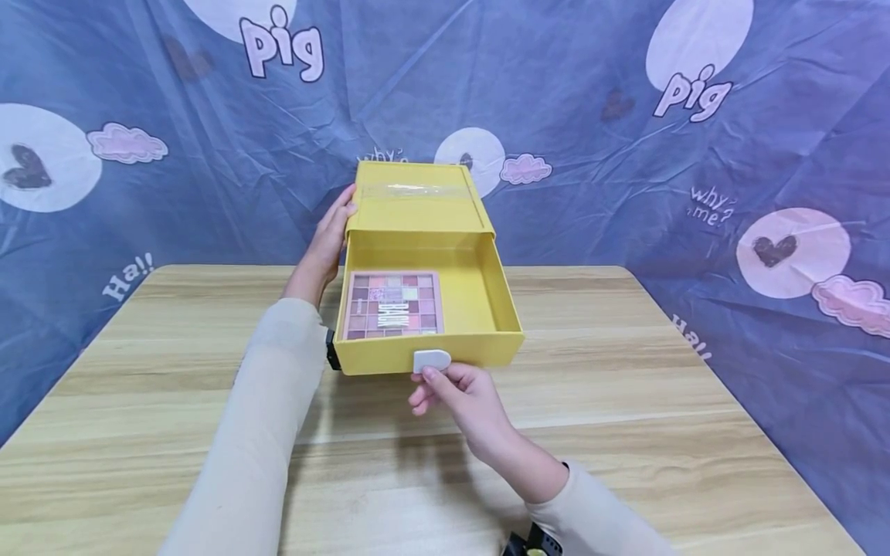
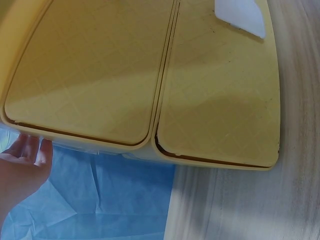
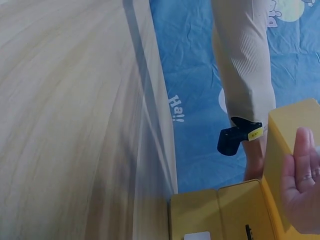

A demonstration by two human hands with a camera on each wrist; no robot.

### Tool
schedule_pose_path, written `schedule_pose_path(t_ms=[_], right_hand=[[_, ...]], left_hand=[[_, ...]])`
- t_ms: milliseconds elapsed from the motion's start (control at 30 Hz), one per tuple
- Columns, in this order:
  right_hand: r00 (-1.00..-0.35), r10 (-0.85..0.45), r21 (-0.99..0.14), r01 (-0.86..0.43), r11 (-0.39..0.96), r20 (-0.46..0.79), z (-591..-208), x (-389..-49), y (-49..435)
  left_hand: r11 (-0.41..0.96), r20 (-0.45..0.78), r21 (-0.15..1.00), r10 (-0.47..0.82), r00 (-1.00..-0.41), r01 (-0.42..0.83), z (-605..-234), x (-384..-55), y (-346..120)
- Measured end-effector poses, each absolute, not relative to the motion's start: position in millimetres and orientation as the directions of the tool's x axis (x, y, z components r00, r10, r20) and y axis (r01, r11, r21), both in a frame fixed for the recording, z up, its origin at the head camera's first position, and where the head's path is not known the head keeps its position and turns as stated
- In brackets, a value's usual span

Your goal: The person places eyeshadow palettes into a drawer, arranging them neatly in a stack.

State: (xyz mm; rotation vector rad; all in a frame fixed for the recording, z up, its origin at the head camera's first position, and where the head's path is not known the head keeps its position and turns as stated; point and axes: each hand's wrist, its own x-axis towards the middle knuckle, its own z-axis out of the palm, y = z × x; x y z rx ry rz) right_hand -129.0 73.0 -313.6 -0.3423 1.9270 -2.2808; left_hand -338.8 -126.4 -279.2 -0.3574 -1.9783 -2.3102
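A yellow drawer box (image 1: 417, 205) stands in front of me, a strip of clear tape across its top. Its drawer (image 1: 480, 289) is pulled out towards me. Inside, on the left, lies a pink eyeshadow palette (image 1: 394, 305) with a grid of colour squares. My left hand (image 1: 328, 241) holds the left side of the box near the top, its fingertips (image 2: 44, 147) at the edge. With thumb and fingers my right hand (image 1: 473, 405) pinches the white pull tab (image 1: 431, 360) on the drawer front. Part of the right hand (image 3: 302, 185) shows beside the yellow wall.
The wooden table (image 1: 591, 463) runs back to a blue cloth backdrop (image 1: 591, 116) printed with words and clouds. In the left wrist view two framed yellow panels (image 2: 220, 90) show side by side, one bearing a white tab (image 2: 242, 17). Black cameras (image 3: 237, 135) are strapped to the wrists.
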Motion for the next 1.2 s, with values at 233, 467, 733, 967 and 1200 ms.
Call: schedule_pose_path(t_ms=[233, 467, 733, 967, 1200], right_hand=[[-0.975, -0.173, -0.974, -0.101, -0.204, 0.137, -312.4, -134.8, 69.0], [-0.95, -0.126, -0.944, -0.256, -0.207, 0.285, -331.2, -157.5, 66.2], [-0.917, -0.085, -0.909, -0.367, -0.2, 0.389, -410.0, -226.2, 74.3], [-0.924, -0.055, -0.902, -0.353, -0.249, 0.377, -417.4, -251.9, 70.0], [-0.923, -0.02, -0.889, -0.364, -0.278, 0.384, -425.8, -284.2, 65.3]], left_hand=[[-0.165, 0.217, 0.966, 0.082, -0.973, 0.201, -278.7, -337.7, -125.1], [-0.152, 0.222, 0.966, 0.079, -0.972, 0.208, -279.7, -336.6, -127.1], [-0.163, 0.23, 0.963, 0.083, -0.97, 0.214, -278.7, -337.9, -125.9], [-0.15, 0.218, 0.968, 0.094, -0.972, 0.202, -276.6, -337.1, -126.7], [-0.137, 0.215, 0.97, 0.103, -0.971, 0.2, -276.6, -336.3, -126.2]])
